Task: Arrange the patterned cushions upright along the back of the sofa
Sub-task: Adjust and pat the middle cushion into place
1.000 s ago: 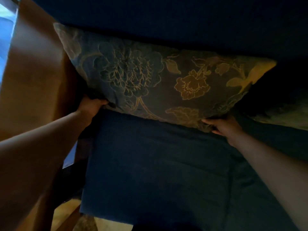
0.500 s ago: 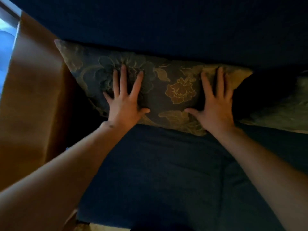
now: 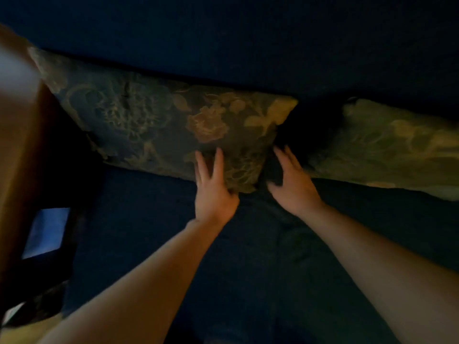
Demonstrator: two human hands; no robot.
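Two cushions lean on the sofa (image 3: 223,256) back: left cushion (image 3: 154,122), right cushion (image 3: 387,150). Left hand (image 3: 213,194) lies flat, fingers spread, on the left cushion's corner; right hand (image 3: 293,184) is spread open between them.

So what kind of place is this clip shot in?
Most likely a home living room, dimly lit. A dark blue sofa fills the view, two floral cushions lean against its back, and a wooden armrest or side piece stands at its left end.

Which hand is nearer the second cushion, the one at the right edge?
Right. The right hand sits in the gap beside the right cushion; the left hand rests on the left cushion.
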